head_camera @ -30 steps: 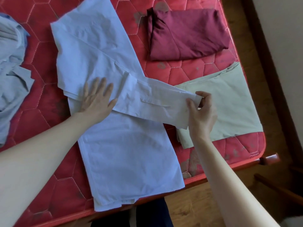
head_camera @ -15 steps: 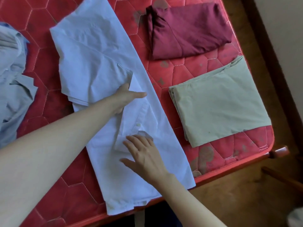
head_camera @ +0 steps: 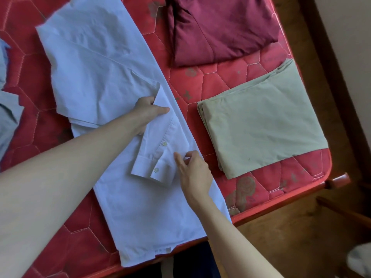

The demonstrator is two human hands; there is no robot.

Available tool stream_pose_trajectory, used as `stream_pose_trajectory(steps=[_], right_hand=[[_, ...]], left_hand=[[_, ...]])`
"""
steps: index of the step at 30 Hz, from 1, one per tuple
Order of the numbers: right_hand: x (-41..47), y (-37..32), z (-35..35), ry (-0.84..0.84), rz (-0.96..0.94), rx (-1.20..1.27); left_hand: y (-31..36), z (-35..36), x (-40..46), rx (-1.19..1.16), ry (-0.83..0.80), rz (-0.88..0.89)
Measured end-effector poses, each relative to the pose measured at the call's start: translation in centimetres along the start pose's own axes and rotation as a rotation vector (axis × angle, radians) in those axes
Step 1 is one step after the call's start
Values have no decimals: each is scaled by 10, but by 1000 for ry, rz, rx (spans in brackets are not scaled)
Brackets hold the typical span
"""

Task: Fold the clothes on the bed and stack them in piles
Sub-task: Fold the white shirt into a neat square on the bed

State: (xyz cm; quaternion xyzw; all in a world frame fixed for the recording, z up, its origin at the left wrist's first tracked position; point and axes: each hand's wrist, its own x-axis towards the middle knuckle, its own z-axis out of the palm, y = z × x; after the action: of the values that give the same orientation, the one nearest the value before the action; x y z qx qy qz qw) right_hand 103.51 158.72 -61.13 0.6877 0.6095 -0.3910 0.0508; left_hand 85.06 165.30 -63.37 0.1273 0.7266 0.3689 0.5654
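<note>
A pale blue long-sleeved shirt (head_camera: 112, 77) lies flat and slanted on the red quilted mattress (head_camera: 220, 77). Its sleeve (head_camera: 158, 153) is folded back down along the body, with the buttoned cuff toward me. My left hand (head_camera: 149, 111) is at the upper bend of the sleeve, fingers tucked under the fabric flap and thumb lying on top. Beside the cuff, my right hand (head_camera: 193, 169) rests on the shirt with relaxed fingers, its fingertips touching the sleeve's edge.
A folded maroon garment (head_camera: 220, 31) lies at the back right, and a folded beige garment (head_camera: 261, 125) sits near the mattress corner. A grey-blue garment (head_camera: 8, 117) lies loose at the left edge. The wooden bed frame (head_camera: 337, 179) and floor are beyond.
The sleeve, held out to the right a second ago, now lies folded down on the shirt. My right hand let it go and moved beside the cuff. My left hand shifted to the fold.
</note>
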Motion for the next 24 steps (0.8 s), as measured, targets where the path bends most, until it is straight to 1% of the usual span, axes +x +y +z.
stream_pose_trajectory(steps=[2,4,5,6,7,10,11,14,15,16,18,19,20,22,24], right_hand=[[1,-5,5,-6,60,87],[4,-8,9,45,78,135],[5,-9,10,80,80,168],[6,-10,11,114,85,203],[6,-10,12,140,92,231],[6,-7,13,162,82,204],[7,-4,13,159,73,176],[8,1,12,154,28,109],[7,1,11,193,-8,86],[7,1,11,272,-70,54],[7,-1,10,450,-260,-41],[8,-3,11,505,-371,-96],[11,-5,13,523,-475,-142],[19,-10,21,484,-636,-246],[29,-14,28,372,-676,-342]], left_hand=[[2,1,0,-71,-14,2],[2,2,0,-155,-37,24],[2,3,0,-159,-29,49],[1,3,-1,-113,-1,89],[0,3,-2,-4,44,154],[-7,6,-3,551,231,435],[-10,8,-4,679,267,516],[-20,13,-7,877,278,661],[-25,13,-8,989,292,718],[-31,12,-9,1118,304,767],[-41,10,-10,1311,281,813],[-46,9,-9,1369,242,824],[-51,8,-8,1413,200,820],[-60,3,-3,1474,167,801],[-62,-2,4,1511,178,795]])
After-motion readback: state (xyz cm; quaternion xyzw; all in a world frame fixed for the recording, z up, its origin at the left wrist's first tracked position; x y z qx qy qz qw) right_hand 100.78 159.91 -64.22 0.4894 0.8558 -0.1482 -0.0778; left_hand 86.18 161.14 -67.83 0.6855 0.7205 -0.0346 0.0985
